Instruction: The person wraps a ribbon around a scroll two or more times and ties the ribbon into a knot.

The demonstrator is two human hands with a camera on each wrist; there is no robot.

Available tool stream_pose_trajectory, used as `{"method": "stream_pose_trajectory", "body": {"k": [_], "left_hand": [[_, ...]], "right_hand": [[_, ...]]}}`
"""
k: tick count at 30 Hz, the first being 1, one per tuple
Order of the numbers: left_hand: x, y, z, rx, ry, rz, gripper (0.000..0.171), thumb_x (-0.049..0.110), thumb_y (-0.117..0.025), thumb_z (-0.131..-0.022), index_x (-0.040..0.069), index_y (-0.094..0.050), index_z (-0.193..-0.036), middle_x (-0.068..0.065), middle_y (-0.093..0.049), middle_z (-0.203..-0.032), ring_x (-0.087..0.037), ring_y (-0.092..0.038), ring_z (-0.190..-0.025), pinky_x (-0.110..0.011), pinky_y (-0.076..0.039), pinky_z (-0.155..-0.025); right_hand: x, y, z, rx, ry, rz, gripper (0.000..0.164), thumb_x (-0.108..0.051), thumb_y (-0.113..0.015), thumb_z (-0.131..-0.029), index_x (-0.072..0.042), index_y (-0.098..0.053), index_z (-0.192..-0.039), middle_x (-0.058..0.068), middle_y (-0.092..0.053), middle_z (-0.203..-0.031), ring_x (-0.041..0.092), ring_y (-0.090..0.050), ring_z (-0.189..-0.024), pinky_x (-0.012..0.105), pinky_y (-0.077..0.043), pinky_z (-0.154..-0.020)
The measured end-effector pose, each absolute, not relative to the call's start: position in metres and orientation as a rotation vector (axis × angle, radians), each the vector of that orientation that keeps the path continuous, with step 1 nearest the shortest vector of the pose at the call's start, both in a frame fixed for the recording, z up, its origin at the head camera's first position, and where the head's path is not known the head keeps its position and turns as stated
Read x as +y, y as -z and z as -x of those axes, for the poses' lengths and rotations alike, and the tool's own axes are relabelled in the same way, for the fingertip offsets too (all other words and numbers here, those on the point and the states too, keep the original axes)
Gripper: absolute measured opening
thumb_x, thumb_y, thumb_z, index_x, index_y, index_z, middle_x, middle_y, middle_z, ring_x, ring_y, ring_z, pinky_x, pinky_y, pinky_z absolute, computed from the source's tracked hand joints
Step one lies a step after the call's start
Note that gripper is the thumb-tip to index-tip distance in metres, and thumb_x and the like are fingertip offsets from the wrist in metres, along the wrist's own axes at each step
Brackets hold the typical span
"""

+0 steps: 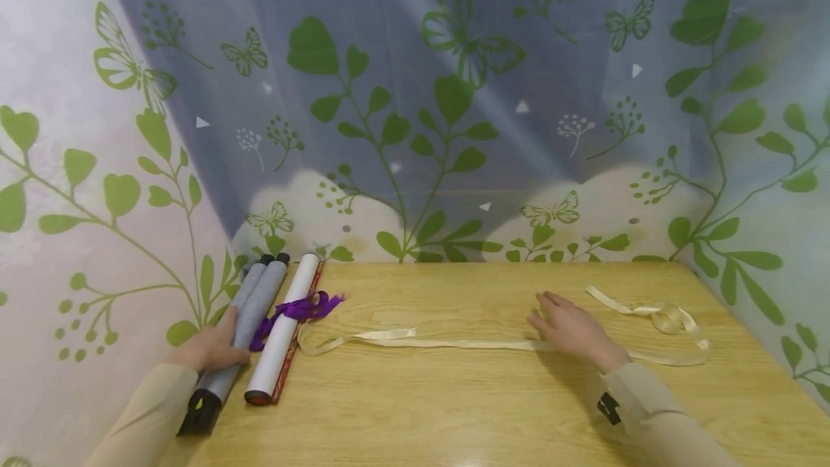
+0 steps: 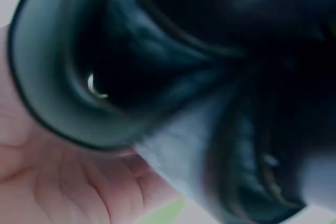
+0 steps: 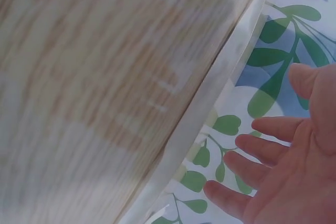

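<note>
My left hand (image 1: 210, 347) grips the grey rolls (image 1: 259, 305) with black ends at the left of the table, its thumb lying across them. Their open dark ends fill the left wrist view, blurred, with my palm (image 2: 63, 182) beside them. Close by on the right lies a white roll (image 1: 272, 362), with a red patterned strip along its side and a purple ribbon (image 1: 301, 308) around it. My right hand (image 1: 573, 330) is over a long cream ribbon (image 1: 467, 344), fingers extended and holding nothing. In the right wrist view the fingers (image 3: 262, 150) are spread apart.
The wooden table (image 1: 415, 409) ends against a leaf-and-butterfly patterned cloth (image 1: 415, 135) at the back and sides. To the right of my right hand, the cream ribbon's other end curls in a loop (image 1: 668, 319).
</note>
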State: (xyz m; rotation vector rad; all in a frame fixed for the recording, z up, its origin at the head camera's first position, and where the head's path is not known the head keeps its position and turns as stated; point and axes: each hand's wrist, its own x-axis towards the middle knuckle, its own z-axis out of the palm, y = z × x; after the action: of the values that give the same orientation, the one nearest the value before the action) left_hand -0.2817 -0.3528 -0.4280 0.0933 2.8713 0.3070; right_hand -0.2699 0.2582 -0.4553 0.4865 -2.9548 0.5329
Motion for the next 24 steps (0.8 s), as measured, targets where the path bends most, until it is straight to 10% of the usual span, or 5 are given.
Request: {"method": "stream_pose_trajectory", "body": {"k": [24], "left_hand": [[-0.330, 0.407, 0.274, 2.995, -0.926, -0.128, 0.105, 0.044, -0.056, -0.096, -0.003, 0.021, -0.151, -0.048, -0.029, -0.139, -0.049, -0.057, -0.106, -0.055, -0.052, -0.083]], "right_hand": [[0.246, 0.452, 0.271, -2.908, -0.660, -0.555, 0.060, -0.035, -0.048, -0.103, 0.006, -0.038, -0.146, 0.032, -0.041, -0.146, 0.049, -0.044, -0.131, 0.062, -0.036, -0.106]]}}
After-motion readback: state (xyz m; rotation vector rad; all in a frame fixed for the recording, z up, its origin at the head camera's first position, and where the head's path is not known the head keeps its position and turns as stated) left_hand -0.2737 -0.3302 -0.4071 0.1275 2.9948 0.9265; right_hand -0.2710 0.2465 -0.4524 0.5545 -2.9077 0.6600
